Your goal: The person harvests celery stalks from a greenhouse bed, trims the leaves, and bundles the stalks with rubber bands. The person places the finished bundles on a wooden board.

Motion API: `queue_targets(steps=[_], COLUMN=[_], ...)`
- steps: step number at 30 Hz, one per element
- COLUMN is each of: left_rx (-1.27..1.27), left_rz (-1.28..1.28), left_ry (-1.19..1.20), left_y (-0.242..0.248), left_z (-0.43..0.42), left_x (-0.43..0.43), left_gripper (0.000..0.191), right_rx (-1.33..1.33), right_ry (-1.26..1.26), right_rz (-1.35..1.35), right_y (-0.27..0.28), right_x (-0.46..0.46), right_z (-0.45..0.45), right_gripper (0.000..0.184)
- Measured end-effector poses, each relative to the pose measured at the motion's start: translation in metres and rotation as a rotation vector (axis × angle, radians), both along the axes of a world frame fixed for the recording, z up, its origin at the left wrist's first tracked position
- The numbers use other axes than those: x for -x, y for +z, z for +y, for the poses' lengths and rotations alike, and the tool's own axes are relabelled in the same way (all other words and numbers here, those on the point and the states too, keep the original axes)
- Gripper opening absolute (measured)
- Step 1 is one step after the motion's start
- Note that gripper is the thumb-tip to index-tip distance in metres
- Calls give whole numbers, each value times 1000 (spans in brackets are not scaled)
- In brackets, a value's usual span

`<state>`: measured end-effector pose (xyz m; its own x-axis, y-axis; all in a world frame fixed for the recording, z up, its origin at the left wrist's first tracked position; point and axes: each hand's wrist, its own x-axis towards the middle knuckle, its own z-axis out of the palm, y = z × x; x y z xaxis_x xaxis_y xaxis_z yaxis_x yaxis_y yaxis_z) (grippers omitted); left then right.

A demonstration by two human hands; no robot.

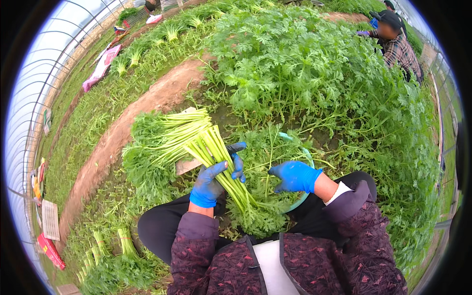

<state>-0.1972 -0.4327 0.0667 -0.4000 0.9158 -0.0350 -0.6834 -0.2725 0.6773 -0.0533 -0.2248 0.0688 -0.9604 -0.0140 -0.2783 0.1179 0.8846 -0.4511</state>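
Note:
My left hand, in a blue glove, holds a bunch of leafy greens by its pale green stems. The cut ends point up and away from me, and the leaves hang towards my lap. My right hand, also blue-gloved, is over a round teal basin heaped with loose greens. Its fingertips are close to a thin stem; whether they touch it is unclear. Left of the held bunch lies a larger pile of cut greens, stems towards the right, partly over a flat board.
Tall uncut greens stand ahead and to the right. A bare soil ridge curves along the left. Banded bunches lie at lower left. A co-worker in a plaid shirt is at upper right. Greenhouse hoops arch at left.

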Motion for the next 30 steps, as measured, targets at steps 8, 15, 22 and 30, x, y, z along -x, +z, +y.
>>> queue_targets(steps=[8, 15, 22, 30], left_rx=[122, 186, 188, 337], left_rz=[35, 41, -13, 121], left_ry=[-89, -77, 4, 104], left_y=[-14, -12, -17, -23], left_z=[17, 12, 17, 24], left_x=[-23, -21, -24, -27], left_gripper=[51, 57, 37, 26], right_rx=[1109, 1182, 1214, 575], right_ry=[-379, -361, -422, -384], right_rz=[189, 201, 221, 398], right_y=[32, 27, 24, 23], right_x=[46, 45, 38, 43], right_z=[-9, 6, 10, -3], right_gripper=[25, 22, 22, 22])
